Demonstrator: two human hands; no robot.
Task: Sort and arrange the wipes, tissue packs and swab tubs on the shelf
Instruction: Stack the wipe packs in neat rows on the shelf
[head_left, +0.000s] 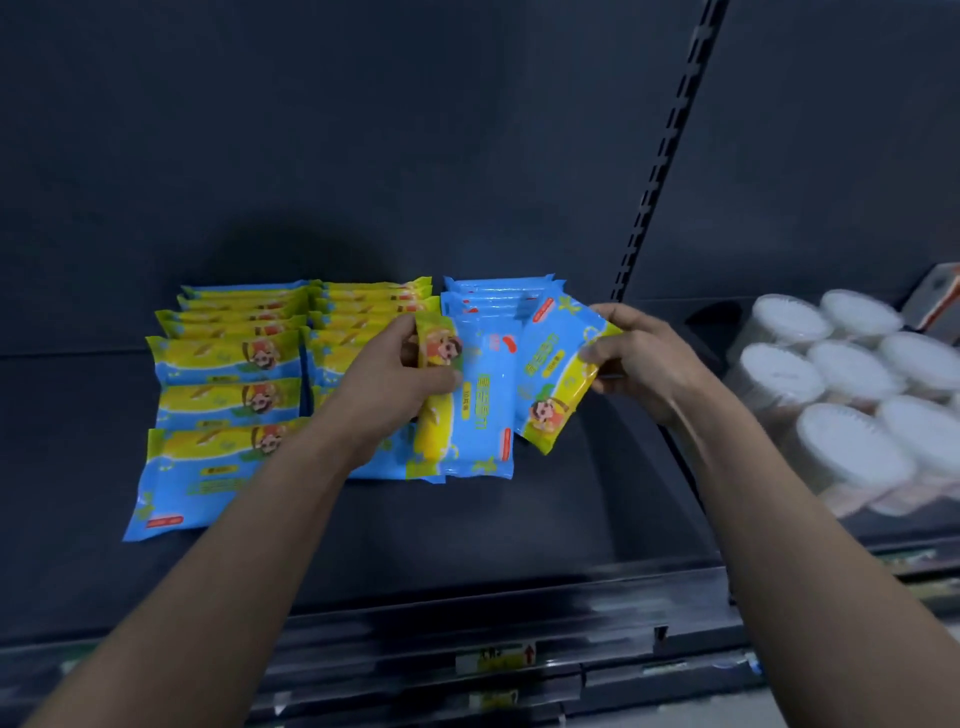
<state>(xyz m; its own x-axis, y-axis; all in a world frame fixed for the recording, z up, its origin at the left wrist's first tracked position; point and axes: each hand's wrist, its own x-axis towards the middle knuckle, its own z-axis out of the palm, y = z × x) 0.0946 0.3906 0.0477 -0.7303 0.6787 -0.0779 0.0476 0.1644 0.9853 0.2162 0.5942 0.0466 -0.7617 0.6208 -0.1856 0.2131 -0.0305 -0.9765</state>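
Both hands are up on the dark shelf (571, 514). The left hand (405, 379) curls round 1 wipes pack (480, 415) by its upper end, while the right hand (641, 358) pinches a second wipes pack (553, 374), tilted just beside it. Behind them sits a blue stack (493, 293), with 2 rows of yellow-and-blue packs (228, 358) to the left. The white-lidded swab tubs (852, 374) cluster well apart on the right.

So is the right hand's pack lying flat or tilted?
Tilted: the right hand grips the pack by its upper edge, so it slants.
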